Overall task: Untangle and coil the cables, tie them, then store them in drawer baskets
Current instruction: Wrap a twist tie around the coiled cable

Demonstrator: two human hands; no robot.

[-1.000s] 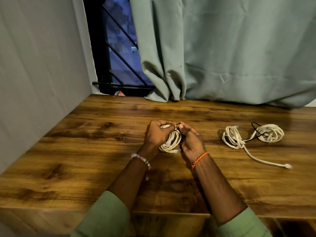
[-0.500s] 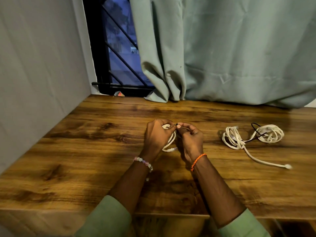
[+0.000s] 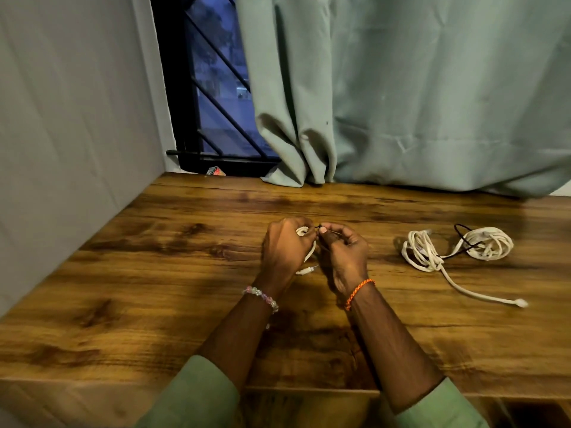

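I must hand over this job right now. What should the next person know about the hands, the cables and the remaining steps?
Left hand grips the coiled white cable.
Right hand pinches a thin dark tie at the coil's top.
Done: this cable is coiled; its tying is not finished.
Left: the loose white cables on the wooden table, right side, with a black tie among them, need untangling, coiling, tying. No drawer baskets in view.

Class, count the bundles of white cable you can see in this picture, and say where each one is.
3: one coil gripped between both hands at the table's middle; two bundles lying on the table to the right, one nearer the hands, one farther right. None seems hidden.
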